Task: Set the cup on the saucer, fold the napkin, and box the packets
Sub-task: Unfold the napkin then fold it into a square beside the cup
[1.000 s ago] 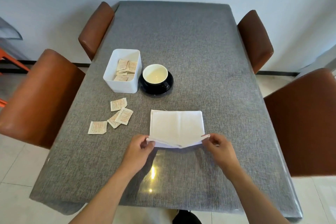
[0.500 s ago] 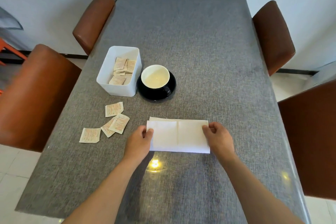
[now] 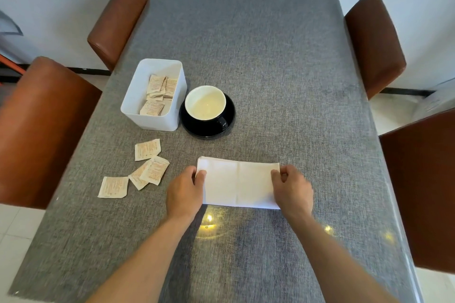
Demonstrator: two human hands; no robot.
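Two bare forearms reach in from the near edge of the long table covered in grey woven cloth (image 3: 258, 39). The left hand (image 3: 184, 192) rests on the left end of the white folded paper napkin (image 3: 240, 183), its fingertips pinching the far left corner. The right hand (image 3: 293, 188) does the same at the right end, thumb and fingers closed on the far right corner. The napkin lies flat on the cloth as a wide rectangle, folded in half with its layered edges along the far side and a crease running down its middle.

Left of the napkin, four loose beige paper packets (image 3: 147, 149) lie on the cloth: one apart at the near left, two overlapping in the middle, and one just beyond them.

Farther off, the rectangular white plastic box (image 3: 134, 96) stands upright with several more of the same packets piled inside it. Just beside the box on its right, nearly touching, the round black glossy saucer (image 3: 230, 112) carries the black cup with a cream-white inside (image 3: 205, 103); the cup sits upright on the saucer, its handle pointing toward the near right.

Four brown leather-look chairs (image 3: 118, 22) are drawn up, two on each long side of the table, against a pale wall.
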